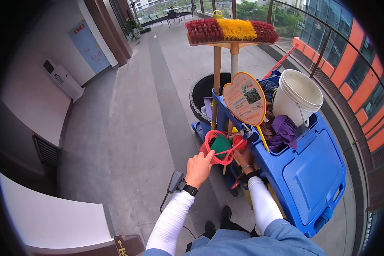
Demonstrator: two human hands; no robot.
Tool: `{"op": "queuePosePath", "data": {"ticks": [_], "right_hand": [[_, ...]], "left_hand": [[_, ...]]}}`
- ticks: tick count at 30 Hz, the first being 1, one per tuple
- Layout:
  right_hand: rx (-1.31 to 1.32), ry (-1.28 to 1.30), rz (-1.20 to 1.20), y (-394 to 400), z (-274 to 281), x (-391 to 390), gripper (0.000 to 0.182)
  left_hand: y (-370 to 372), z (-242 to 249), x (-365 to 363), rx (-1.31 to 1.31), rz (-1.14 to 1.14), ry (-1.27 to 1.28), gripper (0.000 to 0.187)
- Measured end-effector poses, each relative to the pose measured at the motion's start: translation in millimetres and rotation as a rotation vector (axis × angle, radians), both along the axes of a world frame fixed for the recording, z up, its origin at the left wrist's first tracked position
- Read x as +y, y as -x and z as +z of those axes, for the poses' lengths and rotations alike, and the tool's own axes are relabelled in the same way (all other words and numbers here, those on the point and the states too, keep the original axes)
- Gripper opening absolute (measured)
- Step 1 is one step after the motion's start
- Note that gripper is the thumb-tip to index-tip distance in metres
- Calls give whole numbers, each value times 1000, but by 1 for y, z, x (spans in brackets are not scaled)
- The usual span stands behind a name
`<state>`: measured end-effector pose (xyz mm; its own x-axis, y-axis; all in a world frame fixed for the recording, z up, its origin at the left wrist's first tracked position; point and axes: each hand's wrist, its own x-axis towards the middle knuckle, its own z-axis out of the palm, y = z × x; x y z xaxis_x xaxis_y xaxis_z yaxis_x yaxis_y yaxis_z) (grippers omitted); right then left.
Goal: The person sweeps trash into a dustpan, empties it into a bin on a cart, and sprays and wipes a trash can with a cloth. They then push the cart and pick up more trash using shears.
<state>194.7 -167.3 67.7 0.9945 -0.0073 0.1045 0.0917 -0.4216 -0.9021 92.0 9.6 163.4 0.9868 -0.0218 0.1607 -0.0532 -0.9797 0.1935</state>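
Observation:
My left hand (199, 170) is closed on the rim of a small red plastic basket (208, 139). In the basket lies a green scouring pad (220, 145). Close on the right, my right hand (244, 157) curls around a red, round, cup-like thing (239, 142) beside the cart; some of its fingers are hidden. Both hands are at the near left side of a blue cleaning cart (281, 164). Above them, a heart-shaped sign (244, 99) on a yellow stick stands at the cart.
A red-and-yellow push broom (232, 32) stands bristles up at the cart. The cart carries a white bucket (298, 94) and purple cloths (284, 130). Behind it is a black bin (202, 96). A glass railing (305, 25) runs along the right; a wall panel (89, 45) is at left.

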Motion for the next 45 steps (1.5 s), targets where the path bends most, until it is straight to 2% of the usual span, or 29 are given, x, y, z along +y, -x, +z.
{"op": "queuePosePath", "data": {"ticks": [3,4,6,8,11,14,16,17,19,23,25,26,28,29,30,31,32,33,35,37,39,40,41,43,45], "right_hand": [[15,24,73,12,5,-6,54],[-141,-56,21,22,15,-4,55],[-143,-15,-26,19,-11,-7,59],[-145,22,-76,20,-13,-9,63],[-40,-38,-59,18,-5,-6,64],[33,-201,-7,16,8,-2,63],[199,-405,45,14,16,-1,64],[201,-408,42,15,19,-1,64],[232,-297,-9,16,25,-2,64],[327,-275,-20,16,24,-2,66],[18,165,-173,18,-3,-1,43],[17,167,-180,26,0,-5,43],[36,33,-94,43,5,-12,47],[-45,77,-98,52,-16,-19,52],[-125,121,-91,63,-42,-28,57],[-140,46,-61,81,-36,-31,52],[-19,-37,-11,102,-16,-34,48],[-98,70,52,111,-31,-42,44],[-183,128,141,139,-10,-46,37],[-196,173,240,153,-21,-60,33],[-149,128,324,157,-53,-74,33],[-366,94,381,181,-13,-51,24],[-123,144,451,189,-7,-50,33],[-188,187,603,197,-15,-34,28],[-71,269,754,194,-31,-9,27]], "left_hand": [[0,-6,-1,68,13,4,50],[2,-7,-3,65,16,13,51],[5,-11,-5,66,12,24,53],[6,-10,-6,83,31,49,55],[5,-10,-8,101,33,78,57],[5,-16,-8,57,19,105,56],[4,-18,-8,59,18,104,56],[3,-18,-9,58,18,109,56],[3,-21,-10,71,7,110,60],[7,-22,-18,146,13,205,72],[18,-26,-19,102,11,271,74],[27,-29,-18,58,10,335,77],[56,-44,-10,79,53,429,74],[76,-55,-4,101,109,525,70],[100,-70,4,149,123,495,63],[129,-88,15,193,161,462,57],[162,-105,24,296,165,392,48],[200,-123,33,396,207,333,41],[277,-155,42,555,341,294,34],[345,-176,39,656,511,351,33],[406,-191,28,644,737,439,33],[433,-197,21,586,854,496,33],[457,-204,10,527,957,552,33],[499,-227,-14,400,1224,653,30],[548,-245,-50,264,1446,723,28]]}}
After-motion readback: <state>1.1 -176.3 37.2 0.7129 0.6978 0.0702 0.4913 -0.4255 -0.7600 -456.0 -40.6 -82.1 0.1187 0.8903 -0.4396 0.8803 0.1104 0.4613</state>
